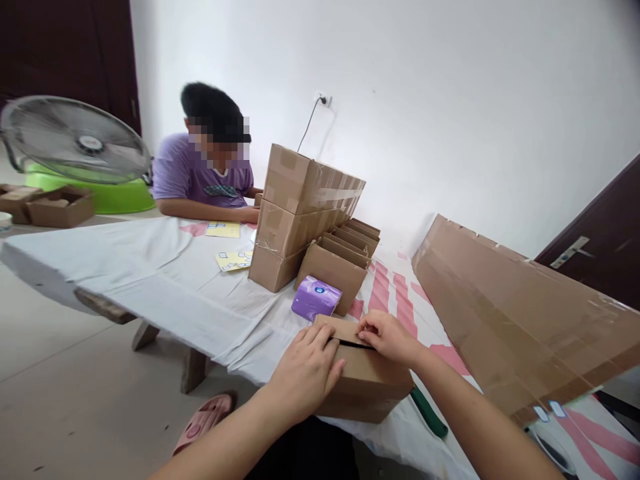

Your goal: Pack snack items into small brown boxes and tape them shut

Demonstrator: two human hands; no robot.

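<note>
A small brown cardboard box (360, 383) stands at the near edge of the table, with a dark gap between its top flaps. Lying across the left side of its top is my left hand (307, 367), fingers stretched out and thumb apart. My right hand (383, 337) is closed in a pinch at the edge of the far box flap (341, 328), beside the gap. Just behind the box sits a purple tissue pack (317, 298). A dark green handle (429, 412) pokes out to the right of the box, partly hidden by my right forearm.
Stacked long cartons (287, 223) and a row of open boxes (333, 273) stand beyond. A person (207, 160) sits at the far left side, near yellow printed cards (233, 261). A large cardboard panel (505, 313) leans at right. A fan (75, 140) stands at left.
</note>
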